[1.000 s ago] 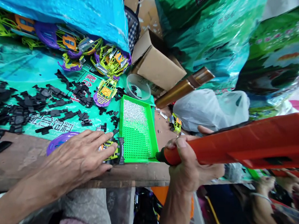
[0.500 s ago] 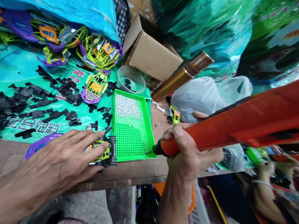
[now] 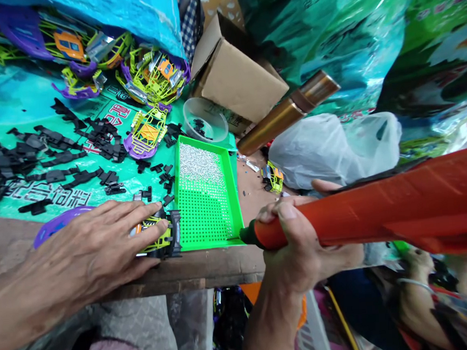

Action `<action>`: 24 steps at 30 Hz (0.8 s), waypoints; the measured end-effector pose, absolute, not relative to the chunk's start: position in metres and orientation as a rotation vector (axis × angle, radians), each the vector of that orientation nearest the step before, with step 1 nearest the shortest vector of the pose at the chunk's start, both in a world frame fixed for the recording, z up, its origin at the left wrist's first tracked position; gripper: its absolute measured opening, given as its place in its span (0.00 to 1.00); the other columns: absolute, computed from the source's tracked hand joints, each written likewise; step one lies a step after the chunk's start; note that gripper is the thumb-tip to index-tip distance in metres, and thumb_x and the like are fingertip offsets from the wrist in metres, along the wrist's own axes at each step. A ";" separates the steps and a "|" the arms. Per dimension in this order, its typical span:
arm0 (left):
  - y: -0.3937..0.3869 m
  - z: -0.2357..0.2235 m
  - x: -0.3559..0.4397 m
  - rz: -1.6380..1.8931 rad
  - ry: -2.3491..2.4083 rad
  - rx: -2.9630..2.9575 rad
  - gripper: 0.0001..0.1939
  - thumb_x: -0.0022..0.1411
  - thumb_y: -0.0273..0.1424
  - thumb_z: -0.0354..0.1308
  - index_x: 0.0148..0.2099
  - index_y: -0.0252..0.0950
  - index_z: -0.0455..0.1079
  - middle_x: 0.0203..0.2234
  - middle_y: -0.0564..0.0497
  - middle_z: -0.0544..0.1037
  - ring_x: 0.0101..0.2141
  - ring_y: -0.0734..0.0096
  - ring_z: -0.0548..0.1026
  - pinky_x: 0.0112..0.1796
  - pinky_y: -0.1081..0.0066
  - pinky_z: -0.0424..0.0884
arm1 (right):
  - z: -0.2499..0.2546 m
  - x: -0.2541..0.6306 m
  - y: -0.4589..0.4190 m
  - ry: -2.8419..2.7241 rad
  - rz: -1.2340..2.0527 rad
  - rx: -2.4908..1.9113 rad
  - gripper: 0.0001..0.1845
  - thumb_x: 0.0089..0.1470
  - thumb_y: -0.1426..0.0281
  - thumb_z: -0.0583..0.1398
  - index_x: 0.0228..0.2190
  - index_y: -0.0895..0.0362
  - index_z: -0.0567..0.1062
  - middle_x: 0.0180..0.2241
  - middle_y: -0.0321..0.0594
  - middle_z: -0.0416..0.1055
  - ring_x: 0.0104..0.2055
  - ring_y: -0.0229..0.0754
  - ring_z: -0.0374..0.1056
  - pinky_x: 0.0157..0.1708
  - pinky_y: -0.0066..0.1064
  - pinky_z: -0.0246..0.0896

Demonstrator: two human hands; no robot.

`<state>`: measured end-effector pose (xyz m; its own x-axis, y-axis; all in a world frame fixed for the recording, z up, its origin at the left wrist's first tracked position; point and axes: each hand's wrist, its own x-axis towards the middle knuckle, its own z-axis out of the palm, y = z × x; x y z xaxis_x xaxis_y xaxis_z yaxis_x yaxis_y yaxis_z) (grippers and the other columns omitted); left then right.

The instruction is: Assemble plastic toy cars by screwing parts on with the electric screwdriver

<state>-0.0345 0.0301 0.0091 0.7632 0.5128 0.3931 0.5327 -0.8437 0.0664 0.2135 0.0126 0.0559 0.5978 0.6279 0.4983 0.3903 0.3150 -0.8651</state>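
My left hand [image 3: 100, 244] lies closed over a toy car [image 3: 158, 241] with a yellow-green frame and a black end piece, gripping it at the table's front edge. Much of the car is hidden under the fingers. In my right hand [image 3: 300, 244] is a red-orange electric screwdriver [image 3: 376, 204], held level, with its dark nose pointing left. The thin bit reaches over the front right corner of a green perforated tray [image 3: 240, 211]. Small silver screws [image 3: 199, 161] cover the back part of that tray. A purple car part [image 3: 56, 226] shows behind my left wrist.
Black plastic parts [image 3: 60, 147] lie scattered at left, near piled toy car bodies [image 3: 150, 75]. Behind the tray are a clear bowl [image 3: 205, 119], a cardboard box [image 3: 244, 80] and a brass-coloured tube [image 3: 285, 115]. A white plastic bag [image 3: 314, 150] sits at right. Another person's arm [image 3: 416, 301] is at lower right.
The screwdriver and my right hand have shifted slightly to the right in view. My left hand keeps its grip on the toy car, and the view has moved a little.
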 end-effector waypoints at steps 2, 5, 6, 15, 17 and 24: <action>0.030 0.008 -0.035 -0.626 -0.858 -2.914 0.12 0.67 0.32 0.48 0.50 0.40 0.68 0.49 0.43 0.75 0.46 0.55 0.72 0.48 0.57 0.61 | 0.056 0.214 0.014 -0.990 0.206 -1.262 0.23 0.43 0.68 0.68 0.42 0.57 0.70 0.23 0.29 0.70 0.18 0.38 0.67 0.20 0.33 0.64; 0.030 0.006 -0.037 -0.615 -0.870 -2.930 0.13 0.66 0.33 0.50 0.51 0.41 0.68 0.51 0.44 0.74 0.48 0.55 0.71 0.48 0.58 0.61 | 0.056 0.214 0.015 -0.995 0.225 -1.233 0.23 0.44 0.70 0.68 0.43 0.57 0.70 0.23 0.28 0.69 0.18 0.37 0.66 0.20 0.32 0.64; 0.030 0.006 -0.037 -0.618 -0.876 -2.926 0.13 0.66 0.33 0.50 0.51 0.41 0.68 0.52 0.44 0.74 0.48 0.55 0.71 0.48 0.58 0.61 | 0.056 0.214 0.015 -1.001 0.226 -1.231 0.23 0.44 0.70 0.68 0.43 0.57 0.70 0.24 0.28 0.70 0.19 0.37 0.66 0.20 0.32 0.63; 0.029 0.002 -0.037 -0.625 -0.872 -2.909 0.14 0.67 0.34 0.48 0.52 0.41 0.68 0.53 0.45 0.72 0.49 0.55 0.69 0.50 0.57 0.59 | 0.057 0.216 0.017 -1.054 0.252 -1.168 0.21 0.45 0.73 0.65 0.43 0.56 0.70 0.22 0.27 0.69 0.18 0.35 0.64 0.20 0.32 0.63; 0.029 0.002 -0.038 -0.635 -0.866 -2.919 0.14 0.68 0.34 0.48 0.52 0.41 0.68 0.53 0.44 0.71 0.48 0.55 0.68 0.50 0.58 0.59 | 0.057 0.217 0.017 -1.047 0.243 -1.178 0.21 0.45 0.73 0.65 0.43 0.56 0.70 0.22 0.27 0.69 0.17 0.35 0.63 0.20 0.31 0.62; 0.030 0.003 -0.036 -0.631 -0.871 -2.904 0.14 0.69 0.34 0.44 0.51 0.40 0.68 0.52 0.44 0.70 0.46 0.55 0.67 0.47 0.58 0.59 | 0.056 0.216 0.017 -1.016 0.226 -1.225 0.22 0.44 0.71 0.67 0.42 0.56 0.70 0.23 0.27 0.70 0.18 0.36 0.65 0.20 0.31 0.63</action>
